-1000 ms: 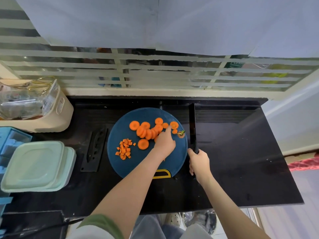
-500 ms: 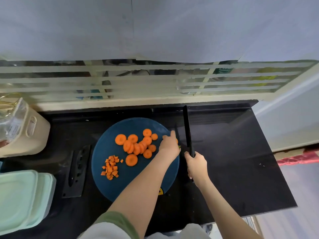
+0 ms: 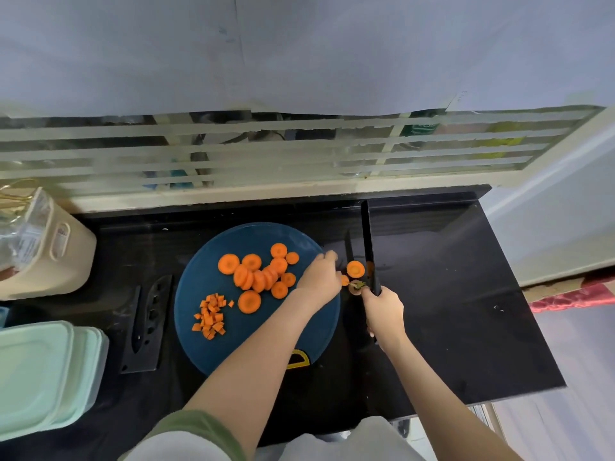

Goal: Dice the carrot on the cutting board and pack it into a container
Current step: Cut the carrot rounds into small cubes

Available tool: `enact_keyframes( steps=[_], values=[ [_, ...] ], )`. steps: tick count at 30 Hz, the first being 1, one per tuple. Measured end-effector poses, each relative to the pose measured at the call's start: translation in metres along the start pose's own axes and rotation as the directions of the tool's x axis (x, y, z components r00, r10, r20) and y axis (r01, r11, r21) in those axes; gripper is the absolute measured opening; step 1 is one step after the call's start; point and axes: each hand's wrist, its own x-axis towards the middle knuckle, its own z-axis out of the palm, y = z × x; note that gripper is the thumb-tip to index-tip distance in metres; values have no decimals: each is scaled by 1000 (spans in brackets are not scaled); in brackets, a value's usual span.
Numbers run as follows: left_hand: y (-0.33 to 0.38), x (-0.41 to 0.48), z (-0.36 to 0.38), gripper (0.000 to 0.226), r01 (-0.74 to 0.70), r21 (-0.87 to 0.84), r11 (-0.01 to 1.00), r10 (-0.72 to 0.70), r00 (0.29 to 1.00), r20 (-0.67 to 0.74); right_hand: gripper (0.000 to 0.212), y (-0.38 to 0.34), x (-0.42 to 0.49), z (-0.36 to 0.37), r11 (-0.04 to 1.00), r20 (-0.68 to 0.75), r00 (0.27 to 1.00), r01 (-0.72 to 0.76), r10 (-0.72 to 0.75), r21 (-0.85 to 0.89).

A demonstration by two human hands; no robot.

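Observation:
A round dark blue cutting board [image 3: 213,261] lies on the black counter. Several orange carrot rounds [image 3: 256,274] sit in a pile at its middle and a small heap of diced carrot [image 3: 209,316] lies at its lower left. My left hand [image 3: 319,274] rests at the board's right edge, fingers curled, beside a carrot round [image 3: 355,268], a smaller piece and the carrot's stem end [image 3: 356,287] just off the board. My right hand [image 3: 382,307] grips the handle of a black knife [image 3: 367,241], whose blade points away from me, right of those pieces.
A black knife sheath [image 3: 146,327] lies left of the board. Pale green lidded containers [image 3: 43,374] are stacked at the left edge. A cream basket [image 3: 50,257] with bags stands at the back left. The counter's edge runs along the right, near a window sill behind.
The view shifted left and up. My left hand slid to the board's right edge, and a carrot round and the stem end now lie beside the knife blade.

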Motion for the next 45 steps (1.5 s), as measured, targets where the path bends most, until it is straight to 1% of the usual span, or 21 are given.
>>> enact_keyframes(
  steps=[1,3,5,9,11,14,15,17,19,21,24,26,28,30,32,34,36,39,42,45],
  values=[
    [-7,-4,-7,30,7,21,1000,-6,1000,-29,25,-1,-1,1,1000,7,1000,2,-2,-9],
    [-23,-15,-21,24,61,120,991,-52,996,-77,26,-4,-6,6,1000,28,1000,4,-4,-23],
    [-38,-29,-30,20,107,210,972,-87,991,-99,27,-3,-12,11,1000,57,998,9,-7,-23],
    [-54,-54,-31,18,122,207,971,-113,992,-52,19,4,-24,24,998,126,992,33,-27,-46],
    [-57,-64,-26,28,152,215,965,-144,988,-53,18,8,-30,29,998,152,988,47,-38,-53],
    [-63,-77,-13,59,235,212,949,-242,970,6,16,17,-40,36,995,188,982,51,-35,-80],
    [-64,-81,-8,64,260,225,939,-270,963,13,16,21,-44,38,995,196,980,54,-36,-85],
    [-66,-86,0,64,290,224,931,-291,956,-27,15,26,-49,40,995,206,978,54,-35,-88],
    [-65,-87,6,56,273,166,948,-263,962,-77,14,30,-53,41,995,209,977,50,-31,-88],
    [-63,-85,11,50,235,78,969,-228,970,-84,15,32,-54,40,996,197,980,52,-36,-77],
    [-59,-82,13,38,211,-46,976,-215,972,-96,16,34,-55,37,995,191,981,41,-24,-86],
    [-55,-80,14,26,179,-83,980,-187,978,-97,18,33,-56,35,994,188,982,35,-15,-106],
    [-51,-78,15,20,118,-27,993,-120,988,-98,18,33,-56,33,994,186,982,32,-11,-108],
    [-48,-77,17,23,59,65,996,-53,994,-96,18,33,-57,31,994,187,982,33,-13,-107],
    [-46,-78,20,32,38,146,988,-27,997,-79,18,32,-58,29,993,185,983,36,-15,-109],
    [-47,-81,22,39,28,270,962,-10,998,-68,18,33,-60,28,993,185,983,39,-18,-110],
    [-51,-83,23,35,6,344,939,26,996,-91,18,34,-62,27,993,194,981,35,-13,-111],
    [-61,-83,25,25,-25,329,944,73,988,-134,18,34,-66,26,993,209,978,12,13,-117],
    [-66,-79,23,26,-68,271,960,111,983,-144,20,37,-69,25,993,208,978,11,14,-121],
    [-65,-74,22,20,-110,253,961,151,977,-151,22,41,-71,24,992,201,980,21,5,-128]
  ],
)
